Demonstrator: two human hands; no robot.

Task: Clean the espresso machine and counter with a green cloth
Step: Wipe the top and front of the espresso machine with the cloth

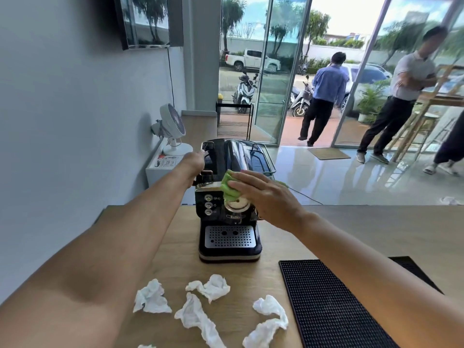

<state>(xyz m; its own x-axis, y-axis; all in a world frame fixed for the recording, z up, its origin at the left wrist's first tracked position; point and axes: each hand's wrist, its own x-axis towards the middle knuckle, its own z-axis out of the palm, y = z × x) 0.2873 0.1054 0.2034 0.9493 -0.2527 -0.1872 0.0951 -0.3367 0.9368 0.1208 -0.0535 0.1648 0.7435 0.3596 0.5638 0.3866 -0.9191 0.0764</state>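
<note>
In the head view, the right hand (261,194) is laid flat on the green cloth (227,188). Its fingers (242,180) are held straight and close together, and the cloth is pressed by them against the upper front edge of the espresso machine (229,222). A bunched fold of the cloth is seen just beyond the fingertips, to their left, and a small green corner shows on the far side of the knuckles. Directly below the fingertips, the round gauge (237,205) on the machine's face is partly covered by the cloth. Three round buttons (208,205) are stacked below and to the left of those fingertips, and the perforated drip tray (229,237) lies further down.

The left hand (194,163) is stretched to the machine's upper left side and touches it. Most of its fingers are hidden behind the hand and the machine body, so whether they are curled or straight cannot be told.

The machine is stood on the wooden counter (364,229). Well below both hands, nearer the person, several crumpled white tissues (208,287) are scattered on the counter. A black ribbed bar mat (331,307) is laid under the right forearm. Beyond the left fingers, a small white fan (173,128) is seen against the wall.
</note>
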